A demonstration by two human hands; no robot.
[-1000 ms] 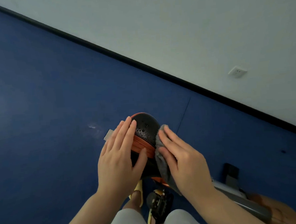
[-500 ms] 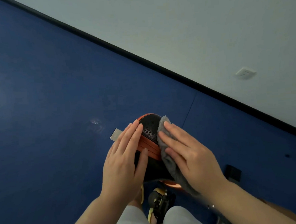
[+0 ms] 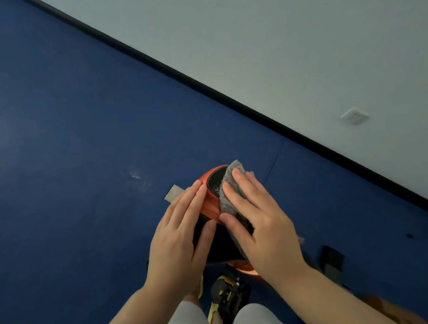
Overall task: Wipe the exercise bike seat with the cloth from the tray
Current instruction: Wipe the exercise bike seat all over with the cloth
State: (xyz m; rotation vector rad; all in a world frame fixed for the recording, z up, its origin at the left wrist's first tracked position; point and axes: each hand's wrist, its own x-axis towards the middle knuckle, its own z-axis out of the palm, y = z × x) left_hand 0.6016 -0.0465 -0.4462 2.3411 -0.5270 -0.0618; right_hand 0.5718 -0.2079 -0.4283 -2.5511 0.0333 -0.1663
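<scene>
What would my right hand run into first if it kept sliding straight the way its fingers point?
Nothing close, apparently: the right hand presses the cloth near the seat tip; beyond that lie only blue floor and, farther, the baseboard.

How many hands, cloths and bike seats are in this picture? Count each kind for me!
Hands: 2, the left hand and the right hand
Cloths: 1, the grey cloth
Bike seats: 1, the orange and black seat
Total: 4
</scene>
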